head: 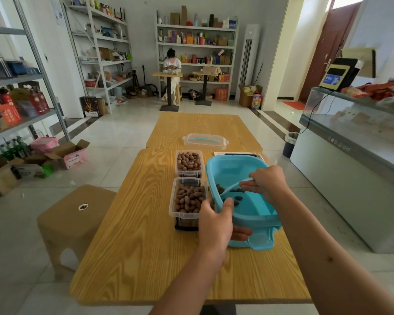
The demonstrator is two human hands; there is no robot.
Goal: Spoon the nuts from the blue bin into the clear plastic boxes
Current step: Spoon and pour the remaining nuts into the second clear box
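Observation:
The blue bin (243,169) is tilted up toward the left on the wooden table (146,246). My left hand (216,219) grips its near left rim, thumb inside, fingers under the wall. My right hand (266,185) holds a pale blue spoon (231,188) whose tip reaches down among a few dark nuts (236,192) on the bin's floor. Two clear plastic boxes stand left of the bin: the near box (188,198) and the far box (188,163), both heaped with brown nuts.
A clear lid with a blue handle (205,140) lies further back on the table. Papers (237,153) stick out behind the bin. A brown stool (75,214) stands left of the table, a glass counter (355,142) to the right. A person sits far back.

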